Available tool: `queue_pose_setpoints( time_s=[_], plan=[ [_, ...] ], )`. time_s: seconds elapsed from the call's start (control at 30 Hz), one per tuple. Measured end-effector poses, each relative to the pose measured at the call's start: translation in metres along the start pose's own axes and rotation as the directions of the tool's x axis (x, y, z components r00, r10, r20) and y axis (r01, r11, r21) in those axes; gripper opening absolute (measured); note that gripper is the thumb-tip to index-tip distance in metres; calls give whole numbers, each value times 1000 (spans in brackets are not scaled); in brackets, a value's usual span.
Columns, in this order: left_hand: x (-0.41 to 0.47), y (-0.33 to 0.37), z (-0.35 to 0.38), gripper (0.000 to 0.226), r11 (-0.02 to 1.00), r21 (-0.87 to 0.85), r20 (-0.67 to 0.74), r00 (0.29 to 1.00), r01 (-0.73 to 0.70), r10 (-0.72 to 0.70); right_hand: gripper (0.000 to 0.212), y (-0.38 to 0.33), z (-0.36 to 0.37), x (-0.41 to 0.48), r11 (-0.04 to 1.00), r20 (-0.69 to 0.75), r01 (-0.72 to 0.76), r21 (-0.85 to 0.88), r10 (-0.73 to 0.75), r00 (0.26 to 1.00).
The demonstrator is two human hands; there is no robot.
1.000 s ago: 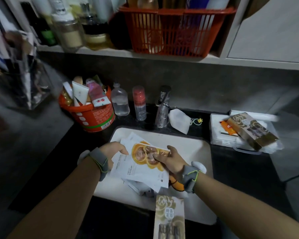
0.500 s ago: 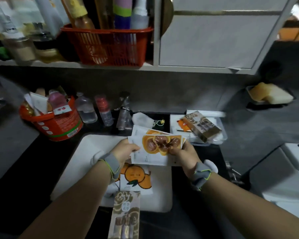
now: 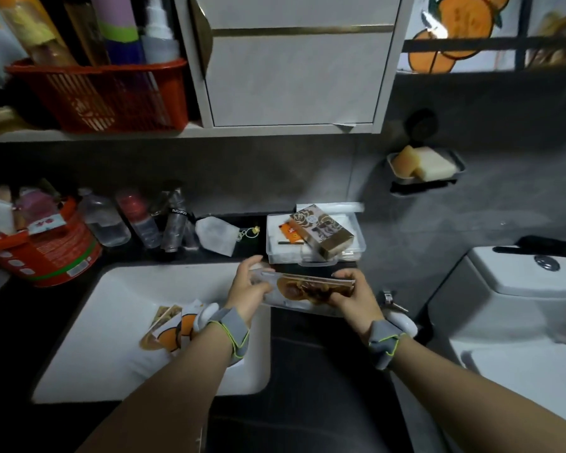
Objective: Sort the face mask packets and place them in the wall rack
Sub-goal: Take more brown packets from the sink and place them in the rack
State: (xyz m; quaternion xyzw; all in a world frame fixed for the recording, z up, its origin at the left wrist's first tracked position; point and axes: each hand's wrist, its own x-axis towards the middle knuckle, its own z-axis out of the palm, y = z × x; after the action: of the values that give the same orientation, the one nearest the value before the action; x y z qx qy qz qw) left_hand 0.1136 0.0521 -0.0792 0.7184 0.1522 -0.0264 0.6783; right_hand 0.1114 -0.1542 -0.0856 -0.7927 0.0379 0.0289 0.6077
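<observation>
Pinching the face mask packets (image 3: pixel 303 291) by the short ends, likely light, floppy and slick, with the left hand (image 3: pixel 247 289) at nine o'clock and the right hand (image 3: pixel 350 294) at three.

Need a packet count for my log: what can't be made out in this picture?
Held packets, head view: nearly edge-on between left hand and right hand; number unreadable.
Loose packets on the white surface, head view: partly behind the wristband; count unclear.
Wall rack, head view: cut by the top edge and blurred; contents uncertain.
</observation>
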Motion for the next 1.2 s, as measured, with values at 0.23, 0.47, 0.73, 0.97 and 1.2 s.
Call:
queue_pose_setpoints(
  time_s=[0.23, 0.47, 0.73, 0.97, 1.2],
  plan=[
    [0, -7, 2, 27, 977, 211, -36, 999, 9, -2, 18, 9, -7, 7, 965, 118, -13, -262, 46, 992],
    [-8, 3, 5, 10, 987, 160, -63, 998, 24, -14, 15, 5, -23, 7, 985, 155, -2, -174, 30, 987],
    [-12, 43, 31, 35, 991, 109, -158, 983, -80, 97, 10, -20, -55, 5, 998, 84, -20, 66, 15, 996],
    [-18, 97, 73, 37, 959, 96, -62, 959, -268, 275, 18, -62, -113, 8, 995, -41, 85, 54, -83, 996],
    [-26, 167, 117, 35, 933, 39, -42, 933, -357, 358, 14, -111, -174, 21, 979, -109, 201, 23, -197, 974]
  ],
)
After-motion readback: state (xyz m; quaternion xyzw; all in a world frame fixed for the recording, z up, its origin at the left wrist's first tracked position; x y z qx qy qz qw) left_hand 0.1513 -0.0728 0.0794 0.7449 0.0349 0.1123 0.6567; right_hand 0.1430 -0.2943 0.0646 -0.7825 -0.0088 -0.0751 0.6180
